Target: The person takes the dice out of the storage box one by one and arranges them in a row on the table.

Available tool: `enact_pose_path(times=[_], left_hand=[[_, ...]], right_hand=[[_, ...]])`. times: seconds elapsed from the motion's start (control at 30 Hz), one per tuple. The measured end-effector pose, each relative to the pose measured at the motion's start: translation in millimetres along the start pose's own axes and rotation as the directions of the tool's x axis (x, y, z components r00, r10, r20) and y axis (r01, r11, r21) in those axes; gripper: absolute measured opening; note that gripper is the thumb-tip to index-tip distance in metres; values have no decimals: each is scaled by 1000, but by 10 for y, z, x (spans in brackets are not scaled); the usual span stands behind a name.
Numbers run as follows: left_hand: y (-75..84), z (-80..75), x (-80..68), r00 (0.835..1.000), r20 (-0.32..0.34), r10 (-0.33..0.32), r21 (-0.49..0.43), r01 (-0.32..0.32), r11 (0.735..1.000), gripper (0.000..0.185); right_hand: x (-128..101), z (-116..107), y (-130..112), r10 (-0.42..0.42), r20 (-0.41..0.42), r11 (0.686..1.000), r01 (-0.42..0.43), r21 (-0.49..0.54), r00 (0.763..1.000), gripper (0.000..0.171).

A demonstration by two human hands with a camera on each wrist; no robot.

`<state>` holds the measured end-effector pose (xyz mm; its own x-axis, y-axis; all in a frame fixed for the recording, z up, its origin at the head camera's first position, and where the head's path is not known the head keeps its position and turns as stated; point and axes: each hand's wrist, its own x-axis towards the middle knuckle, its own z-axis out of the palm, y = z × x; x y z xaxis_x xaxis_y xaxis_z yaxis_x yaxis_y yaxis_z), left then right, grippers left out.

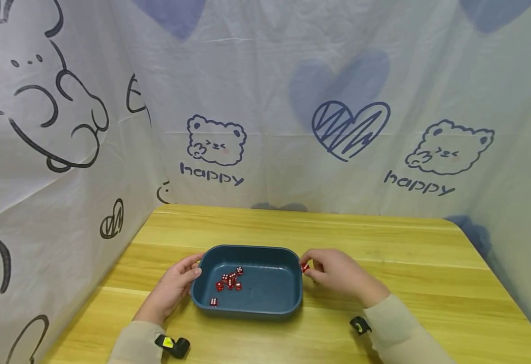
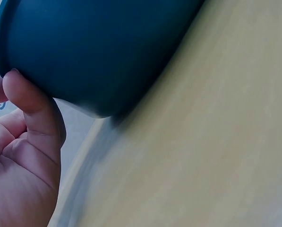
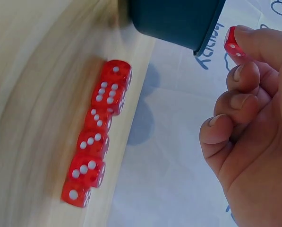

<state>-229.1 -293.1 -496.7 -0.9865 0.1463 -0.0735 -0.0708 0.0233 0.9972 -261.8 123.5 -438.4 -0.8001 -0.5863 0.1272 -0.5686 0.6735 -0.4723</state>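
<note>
Pinching: right hand (image 1: 338, 275) grips one red die (image 1: 305, 268) in its fingertips, beside the tray's right rim.
Steadying: left hand (image 1: 174, 288), fingers relaxed, touches blue tray (image 1: 270, 308).
Inside: more dice (image 1: 230, 281).

One blue tray (image 1: 247, 308) sits on one wooden bench (image 1: 384, 237). Six red dice (image 3: 97, 151) stand in a row on the bench in the right wrist view. One more red die (image 3: 234, 45) is pinched. Two hands show.

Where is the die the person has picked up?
In the head view, the die is pinched in the right hand, just outside the right rim of the blue tray.
</note>
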Motion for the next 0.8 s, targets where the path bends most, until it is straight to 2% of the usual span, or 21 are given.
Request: enact_pose_path(times=[0.8], left_hand=[[-10, -7, -1, 1000, -9, 6, 16, -6, 1000, 50]], right_hand=[[-356, -109, 467, 109, -30, 994, -109, 13, 994, 18]])
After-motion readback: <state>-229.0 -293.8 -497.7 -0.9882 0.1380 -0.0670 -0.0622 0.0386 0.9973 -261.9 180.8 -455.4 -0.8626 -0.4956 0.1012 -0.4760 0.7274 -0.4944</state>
